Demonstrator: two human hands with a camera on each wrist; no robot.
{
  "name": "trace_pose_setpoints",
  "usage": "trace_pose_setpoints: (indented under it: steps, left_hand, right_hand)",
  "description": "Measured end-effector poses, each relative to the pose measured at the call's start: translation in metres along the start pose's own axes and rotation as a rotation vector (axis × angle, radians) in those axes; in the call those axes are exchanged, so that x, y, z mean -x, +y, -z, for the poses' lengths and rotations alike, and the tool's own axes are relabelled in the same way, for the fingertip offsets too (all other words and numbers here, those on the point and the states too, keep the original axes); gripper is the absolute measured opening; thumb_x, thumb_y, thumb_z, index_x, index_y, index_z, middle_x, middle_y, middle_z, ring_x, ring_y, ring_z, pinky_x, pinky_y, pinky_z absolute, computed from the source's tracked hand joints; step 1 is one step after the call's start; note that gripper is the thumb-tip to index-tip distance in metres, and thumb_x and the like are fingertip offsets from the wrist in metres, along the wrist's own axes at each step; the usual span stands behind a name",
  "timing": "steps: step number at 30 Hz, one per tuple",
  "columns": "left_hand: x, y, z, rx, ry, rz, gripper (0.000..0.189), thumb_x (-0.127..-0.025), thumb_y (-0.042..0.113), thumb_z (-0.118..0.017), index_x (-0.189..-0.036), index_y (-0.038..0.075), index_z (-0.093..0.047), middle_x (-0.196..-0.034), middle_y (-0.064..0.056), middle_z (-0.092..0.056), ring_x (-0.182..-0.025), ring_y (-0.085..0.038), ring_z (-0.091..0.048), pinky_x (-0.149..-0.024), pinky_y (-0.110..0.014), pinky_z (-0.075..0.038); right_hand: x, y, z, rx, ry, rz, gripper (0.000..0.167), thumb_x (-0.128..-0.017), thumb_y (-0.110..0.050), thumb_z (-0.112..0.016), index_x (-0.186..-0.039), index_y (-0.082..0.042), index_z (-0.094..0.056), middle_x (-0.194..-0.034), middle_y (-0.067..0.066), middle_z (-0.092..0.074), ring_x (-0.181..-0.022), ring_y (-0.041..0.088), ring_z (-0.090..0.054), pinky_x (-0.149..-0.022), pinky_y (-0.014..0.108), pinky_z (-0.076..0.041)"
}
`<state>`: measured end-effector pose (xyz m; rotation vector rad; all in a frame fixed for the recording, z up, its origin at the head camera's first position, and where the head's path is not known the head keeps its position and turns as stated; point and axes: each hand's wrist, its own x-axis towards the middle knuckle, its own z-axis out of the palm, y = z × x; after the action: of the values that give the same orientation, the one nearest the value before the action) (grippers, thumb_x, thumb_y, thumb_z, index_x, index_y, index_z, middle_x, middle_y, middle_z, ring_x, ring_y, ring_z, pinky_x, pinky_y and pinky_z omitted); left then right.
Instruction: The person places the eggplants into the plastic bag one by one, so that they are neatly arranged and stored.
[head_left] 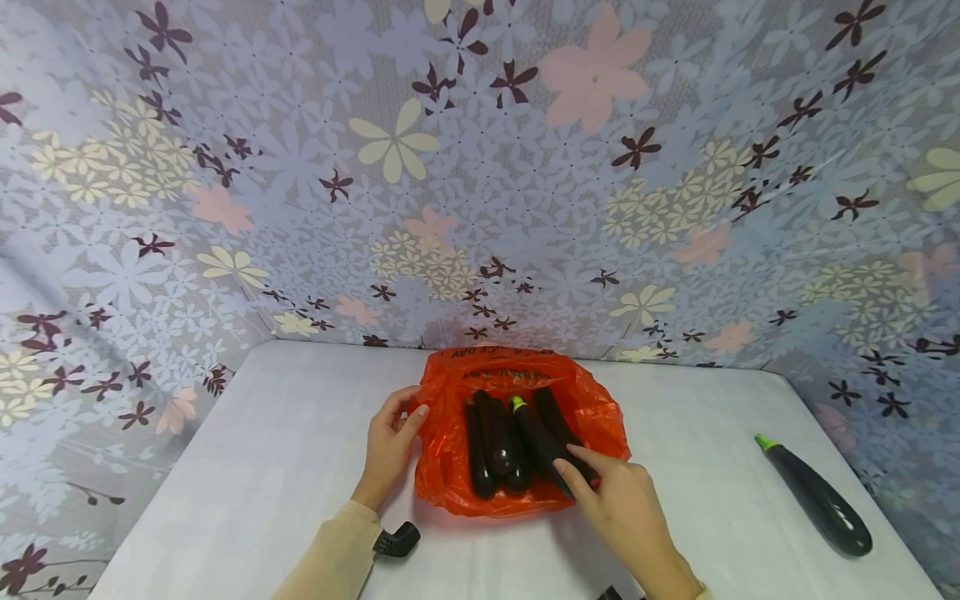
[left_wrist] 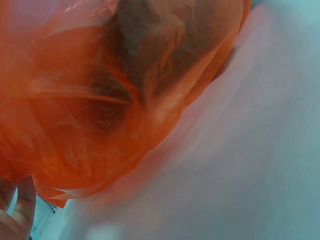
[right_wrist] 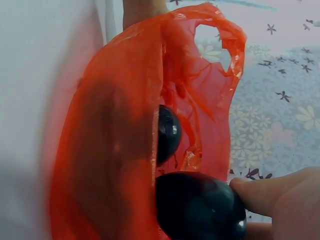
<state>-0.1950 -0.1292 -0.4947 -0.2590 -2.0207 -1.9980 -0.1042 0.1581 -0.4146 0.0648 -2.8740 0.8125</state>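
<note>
A red plastic bag (head_left: 450,492) lies with its mouth open on the white table, several dark eggplants (head_left: 498,437) inside it. My left hand (head_left: 392,442) holds the bag's left rim between thumb and fingers; in the left wrist view its fingers (left_wrist: 22,207) show at the bag's edge. With my right hand (head_left: 626,496) I grip the blunt end of an eggplant (head_left: 536,433) whose green tip points away, at the right of the bag's mouth. In the right wrist view this eggplant's rounded end (right_wrist: 202,205) stands out past the bag's rim, the thumb against it.
Another eggplant (head_left: 817,500) with a green tip lies alone near the right edge of the white table (head_left: 285,450). Flower-patterned covering (head_left: 480,208) rises behind the table and along both sides. One loop handle of the bag (right_wrist: 239,50) stands up in the right wrist view.
</note>
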Motion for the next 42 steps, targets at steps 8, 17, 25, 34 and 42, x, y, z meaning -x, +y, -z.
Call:
trace_pose_setpoints:
  steps: [8, 17, 25, 34, 42]
  left_hand:
    - [0.0, -0.001, 0.0, 0.007, 0.001, 0.009, 0.029, -0.098, 0.008, -0.065, -0.125, 0.001, -0.064, -0.12, -0.016, -0.065, -0.101, -0.013, -0.06, -0.085, -0.018, -0.052]
    - [0.0, -0.003, 0.0, -0.011, -0.001, -0.011, 0.029, -0.098, 0.008, -0.064, -0.126, -0.001, -0.063, -0.122, -0.018, -0.065, -0.103, -0.011, -0.06, -0.087, -0.018, -0.052]
    - [0.001, -0.001, 0.0, -0.016, 0.009, -0.025, 0.029, -0.098, 0.006, -0.063, -0.126, -0.003, -0.062, -0.12, -0.02, -0.065, -0.101, -0.01, -0.06, -0.086, -0.017, -0.052]
    - [0.0, -0.003, 0.0, -0.012, 0.0, 0.006, 0.03, -0.098, 0.008, -0.064, -0.126, 0.0, -0.063, -0.122, -0.017, -0.065, -0.103, -0.013, -0.061, -0.088, -0.018, -0.052]
    - [0.001, -0.005, 0.0, -0.024, 0.003, -0.005, 0.03, -0.098, 0.008, -0.064, -0.126, -0.001, -0.063, -0.121, -0.018, -0.065, -0.104, -0.014, -0.06, -0.089, -0.017, -0.051]
  right_hand:
    - [-0.01, 0.002, -0.015, 0.012, 0.077, 0.082, 0.039, -0.093, -0.032, -0.073, -0.118, -0.002, -0.074, -0.05, -0.009, -0.047, -0.046, 0.015, -0.05, -0.056, 0.031, -0.053]
    - [-0.02, 0.009, -0.032, -0.032, 0.169, 0.148, 0.034, -0.092, -0.027, -0.074, -0.112, 0.001, -0.075, -0.084, 0.014, -0.075, -0.078, 0.033, -0.072, -0.073, 0.048, -0.06]
    - [-0.025, 0.01, -0.04, -0.072, 0.187, 0.149, 0.033, -0.093, -0.027, -0.073, -0.113, 0.0, -0.074, -0.068, 0.004, -0.069, -0.071, 0.028, -0.072, -0.071, 0.044, -0.06]
    - [-0.029, 0.009, -0.045, -0.105, 0.203, 0.132, 0.031, -0.095, -0.025, -0.072, -0.114, -0.001, -0.074, -0.085, 0.011, -0.076, -0.076, 0.029, -0.072, -0.073, 0.045, -0.06]
    - [-0.032, 0.01, -0.051, -0.117, 0.213, 0.127, 0.031, -0.096, -0.025, -0.069, -0.115, 0.0, -0.074, -0.096, 0.017, -0.076, -0.083, 0.032, -0.073, -0.077, 0.048, -0.059]
